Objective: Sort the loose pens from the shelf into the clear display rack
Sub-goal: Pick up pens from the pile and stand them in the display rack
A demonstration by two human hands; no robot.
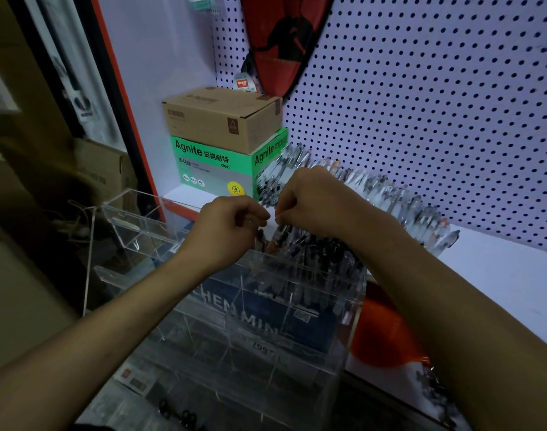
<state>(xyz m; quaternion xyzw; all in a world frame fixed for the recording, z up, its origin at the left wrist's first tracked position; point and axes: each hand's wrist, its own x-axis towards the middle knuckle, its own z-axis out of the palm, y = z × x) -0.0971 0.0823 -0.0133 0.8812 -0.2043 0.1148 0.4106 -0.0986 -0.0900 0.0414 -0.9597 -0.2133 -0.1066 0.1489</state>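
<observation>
Clear acrylic makes the rack (266, 306) hard to read: its dividers show only as faint lines, and printing on a blue box behind it is broken up by the walls, so how many compartments hold pens cannot be told. The rack's lower front is dim and blurred. Dark pens (315, 253) stand packed in its upper right compartment; more pens (390, 194) lie in a long row on the white shelf (499, 275) behind the rack, against a pegboard (421, 104). Behind the rack's left side a green box (216, 166) carries a brown carton (222, 119), and a red bag (281, 42) hangs above, cut off by the top edge. The left hand (231, 225) and right hand (309, 200) hover over the rack's top, nearly touching, both with fingers curled. The left appears to pinch a dark pen (261, 236) that points down into the rack; what the right hand's fingertips grip, if anything, cannot be made out
</observation>
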